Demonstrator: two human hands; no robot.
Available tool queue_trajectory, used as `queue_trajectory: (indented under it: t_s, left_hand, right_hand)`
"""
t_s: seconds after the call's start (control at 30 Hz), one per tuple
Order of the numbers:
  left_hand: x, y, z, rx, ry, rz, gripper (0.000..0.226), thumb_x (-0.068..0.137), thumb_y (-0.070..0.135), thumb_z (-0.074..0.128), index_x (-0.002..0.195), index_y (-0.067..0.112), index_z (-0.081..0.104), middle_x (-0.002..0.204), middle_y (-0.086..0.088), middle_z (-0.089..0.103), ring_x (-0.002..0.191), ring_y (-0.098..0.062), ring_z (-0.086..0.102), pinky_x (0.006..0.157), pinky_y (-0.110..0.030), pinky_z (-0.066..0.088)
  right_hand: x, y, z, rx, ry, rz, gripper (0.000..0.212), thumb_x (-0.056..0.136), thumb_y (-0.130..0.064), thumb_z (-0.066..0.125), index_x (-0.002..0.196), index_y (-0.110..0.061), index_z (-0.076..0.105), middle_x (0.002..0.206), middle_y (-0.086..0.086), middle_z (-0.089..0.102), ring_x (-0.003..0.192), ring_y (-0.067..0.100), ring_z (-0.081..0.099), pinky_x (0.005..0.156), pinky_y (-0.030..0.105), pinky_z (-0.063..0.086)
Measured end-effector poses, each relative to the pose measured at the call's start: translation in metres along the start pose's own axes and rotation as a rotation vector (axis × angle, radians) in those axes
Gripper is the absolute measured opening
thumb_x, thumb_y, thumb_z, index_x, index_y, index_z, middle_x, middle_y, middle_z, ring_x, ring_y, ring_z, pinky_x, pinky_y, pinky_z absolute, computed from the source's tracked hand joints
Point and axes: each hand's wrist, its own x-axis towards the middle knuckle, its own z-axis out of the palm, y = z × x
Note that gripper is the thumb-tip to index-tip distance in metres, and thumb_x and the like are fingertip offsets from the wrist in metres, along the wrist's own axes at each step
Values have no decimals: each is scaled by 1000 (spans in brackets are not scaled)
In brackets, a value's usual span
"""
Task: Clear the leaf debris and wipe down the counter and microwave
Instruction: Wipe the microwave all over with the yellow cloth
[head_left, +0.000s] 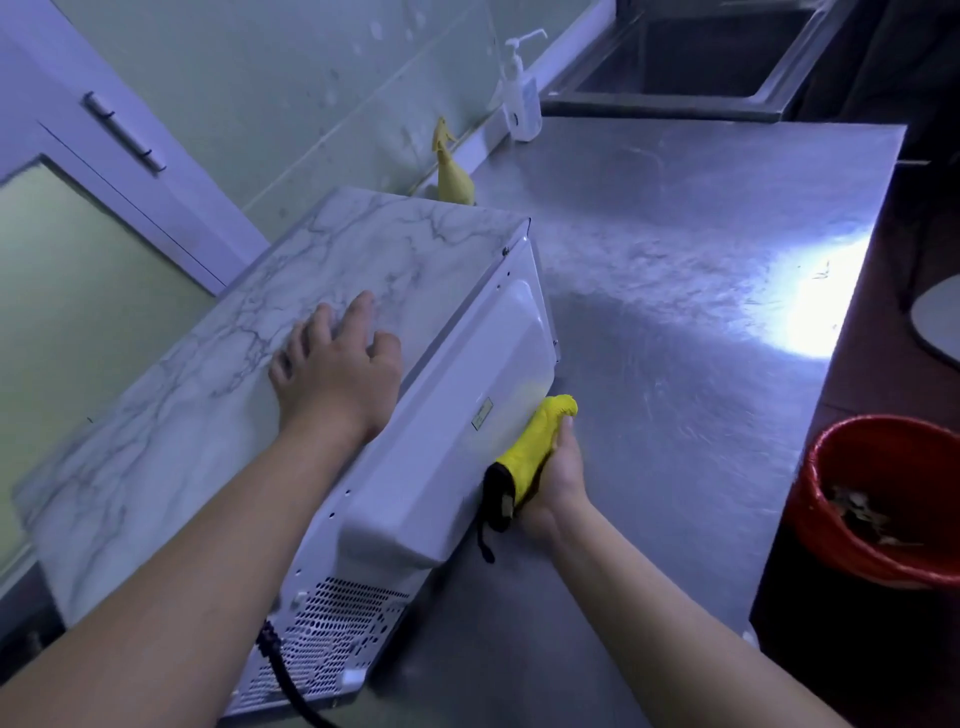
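A white microwave (447, 415) with a marble-patterned top stands turned on the steel counter (685, 270), its back panel and vent grille facing me. My left hand (337, 369) rests on the marble top with fingers spread. My right hand (556, 478) grips a yellow cloth with a black edge (535, 447) and presses it against the microwave's back panel near the lower right corner. A black power cord (291, 680) hangs from the microwave's near corner.
A red bucket (878, 499) holding leaf debris stands right of the counter. A yellow spray bottle (452, 171) and a clear pump bottle (519, 98) stand by the wall. A steel sink (701, 57) lies at the far end. A cabinet door (124, 130) is upper left.
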Motion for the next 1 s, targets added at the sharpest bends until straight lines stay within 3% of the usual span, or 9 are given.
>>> queue_trajectory:
  t_s: [0.1, 0.2, 0.27, 0.33, 0.43, 0.53, 0.6, 0.8, 1.0]
  left_hand:
    - [-1, 0, 0, -6, -3, -6, 56, 94, 44, 29, 150, 49, 23, 165, -1, 14, 151, -21, 8, 120, -47, 2]
    - [-1, 0, 2, -9, 1, -3, 56, 95, 44, 29, 150, 48, 23, 165, 0, 14, 151, -21, 7, 120, -47, 2]
    - [-1, 0, 1, -6, 2, -3, 56, 95, 45, 29, 151, 48, 22, 165, -1, 15, 151, -22, 7, 120, -47, 2]
    - [-1, -1, 1, -5, 6, 0, 56, 95, 45, 29, 151, 47, 22, 165, -1, 15, 151, -23, 8, 121, -47, 2]
    - [-1, 0, 0, -19, 12, 8, 56, 96, 44, 30, 151, 45, 23, 165, -2, 15, 150, -24, 8, 121, -48, 3]
    - [-3, 1, 0, -19, 33, 9, 56, 96, 44, 33, 151, 44, 25, 164, -4, 16, 151, -26, 9, 121, -49, 4]
    - [-3, 1, 0, -15, 54, 22, 55, 96, 44, 35, 150, 43, 26, 164, -6, 18, 150, -28, 11, 121, -50, 6]
    - [-2, 1, 2, -26, 55, 25, 55, 97, 44, 33, 151, 43, 24, 164, -6, 17, 151, -28, 9, 120, -50, 4]
    - [-1, 0, 4, -28, 37, 18, 54, 97, 44, 30, 151, 45, 22, 165, -4, 14, 151, -25, 6, 121, -49, 1]
  right_hand:
    - [-20, -9, -7, 78, -9, 1, 78, 87, -78, 43, 120, -12, 67, 106, 16, 75, 96, 34, 73, 77, 43, 57]
    - [-35, -30, 6, 48, -36, -181, 66, 92, -73, 40, 114, -17, 67, 86, 6, 78, 73, 22, 76, 56, 29, 57]
    - [-46, -51, 30, 11, -97, -328, 61, 93, -71, 41, 111, -19, 68, 88, 4, 78, 72, 19, 76, 55, 27, 58]
    - [-63, -65, 61, -119, -136, -490, 58, 89, -72, 47, 121, -27, 66, 100, -2, 75, 79, 12, 74, 65, 30, 60]
    - [-75, -53, 95, -470, -136, -850, 54, 90, -63, 45, 139, -40, 49, 122, -20, 63, 114, 0, 61, 101, 32, 48]
    - [-66, -2, 96, -937, -53, -1165, 60, 96, -56, 34, 154, -42, 25, 159, -14, 32, 150, 12, 18, 121, 30, 10]
    - [-57, 31, 79, -1088, 25, -1307, 65, 97, -53, 33, 158, -35, 17, 167, -7, 16, 154, 17, 1, 122, 35, 3]
    - [-4, 25, 26, -1129, -287, -1827, 54, 100, -49, 32, 145, -19, 40, 155, 17, 33, 148, 46, 20, 116, 62, 23]
    - [40, 12, 3, -1072, -244, -1773, 63, 102, -51, 27, 158, -23, 18, 165, 9, 14, 148, 48, 19, 117, 62, 20]
